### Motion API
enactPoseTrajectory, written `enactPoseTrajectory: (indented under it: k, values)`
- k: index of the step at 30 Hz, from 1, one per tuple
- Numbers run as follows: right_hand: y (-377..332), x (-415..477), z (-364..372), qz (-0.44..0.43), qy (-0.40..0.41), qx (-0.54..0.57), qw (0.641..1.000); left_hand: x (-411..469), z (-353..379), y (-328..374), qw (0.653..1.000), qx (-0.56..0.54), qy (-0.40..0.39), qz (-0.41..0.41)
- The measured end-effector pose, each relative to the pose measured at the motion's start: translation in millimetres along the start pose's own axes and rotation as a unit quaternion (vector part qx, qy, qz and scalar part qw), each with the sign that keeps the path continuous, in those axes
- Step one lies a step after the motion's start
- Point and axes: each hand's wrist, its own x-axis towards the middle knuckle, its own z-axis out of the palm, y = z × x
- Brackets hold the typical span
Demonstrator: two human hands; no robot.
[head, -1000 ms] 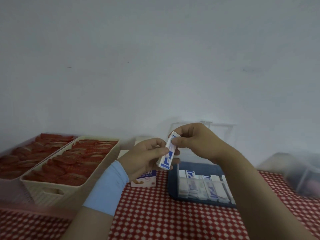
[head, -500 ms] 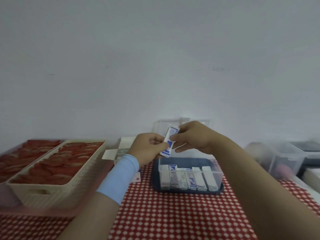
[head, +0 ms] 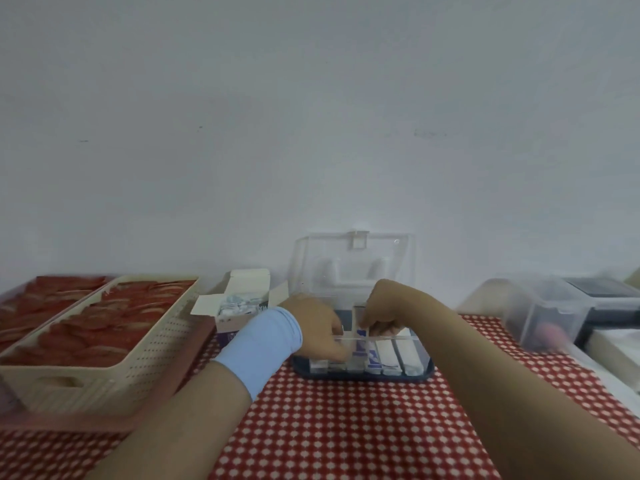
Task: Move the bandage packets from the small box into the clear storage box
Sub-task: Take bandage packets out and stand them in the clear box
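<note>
Right hand (head: 384,311) pinches a bandage packet (head: 361,336) inside the clear storage box (head: 405,338). Left hand (head: 317,329), grip unclear, should hold neighbours aside.

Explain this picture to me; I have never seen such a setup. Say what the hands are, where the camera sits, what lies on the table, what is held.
No machine here: the grips are a person's bare hands, filmed by a head-worn camera looking down. On the checked cloth stand a cream basket of red things, an open small box of bandage packets, and the clear storage box, lid up, with a row of packets. The right grip seems to pinch one packet at the rim; the left grip reaches in beside it.
</note>
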Motion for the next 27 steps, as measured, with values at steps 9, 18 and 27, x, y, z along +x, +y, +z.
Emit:
enactPoseTrajectory:
  k: [9,18,27]
  values:
    - [-9.6,16.1,17.4,0.038,-0.039,-0.019,0.998,13.7,21.5,-7.0,0.998,0.058,-0.01,0.021]
    - [-15.9,14.2,26.4,0.009,0.058,-0.227,0.972,17.0,25.0,-7.3,0.997,0.07,0.01,0.025]
    - [-19.2,13.2,30.0,-0.011,0.02,-0.308,0.951,12.4,23.1,-4.9,0.999,0.047,0.01,0.021]
